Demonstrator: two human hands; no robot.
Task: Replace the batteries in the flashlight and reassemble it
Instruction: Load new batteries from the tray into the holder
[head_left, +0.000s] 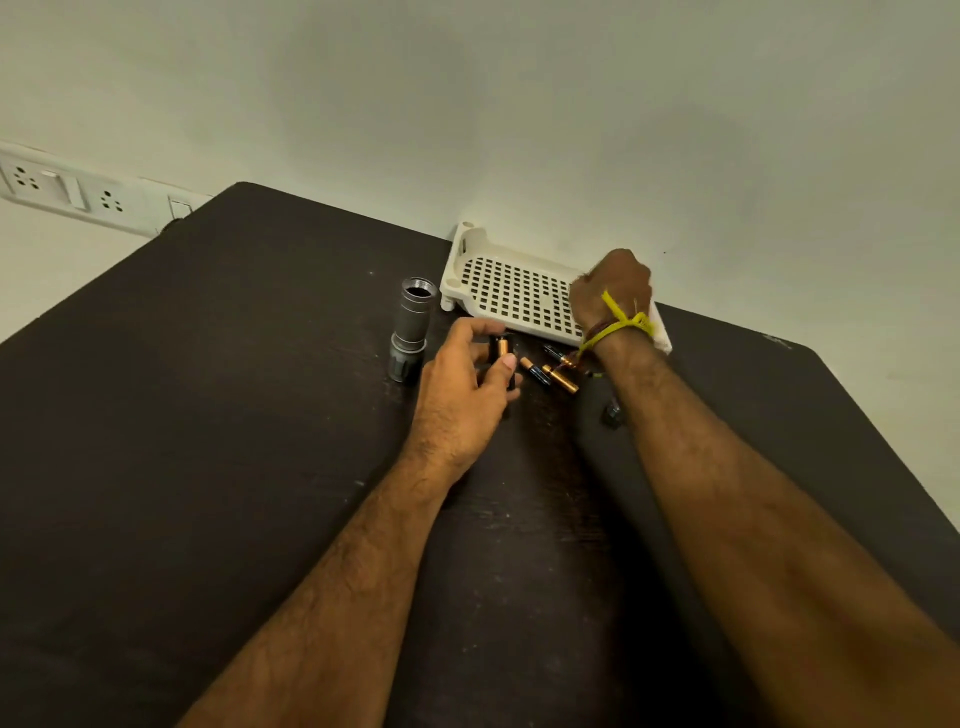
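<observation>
Now I am holding the left hand (462, 384) low over the dark bench (208, 415), its thumb and fingers closing round a black battery holder (503, 353) with a copper-topped cell showing in it; the thumb is pressing on the near side of that holder. Just beyond and to the left of this hand the grey flashlight body (411, 328) is standing on its head end, its threaded mouth open and facing up, apart from the fingers. I am reaching the right hand (612, 291) further away, over the near corner of a white perforated tray (511, 291) sitting against the wall; its fingers are curling out of sight behind the knuckles, so I cannot tell whether it is gripping anything. A yellow thread (621, 322) is tied round that wrist. Between the two hands, loose batteries (556, 371) are lying on the bench, black with copper ends, some touching one another; a small dark piece (612, 413) is lying just beside the right forearm, too dim to identify.
</observation>
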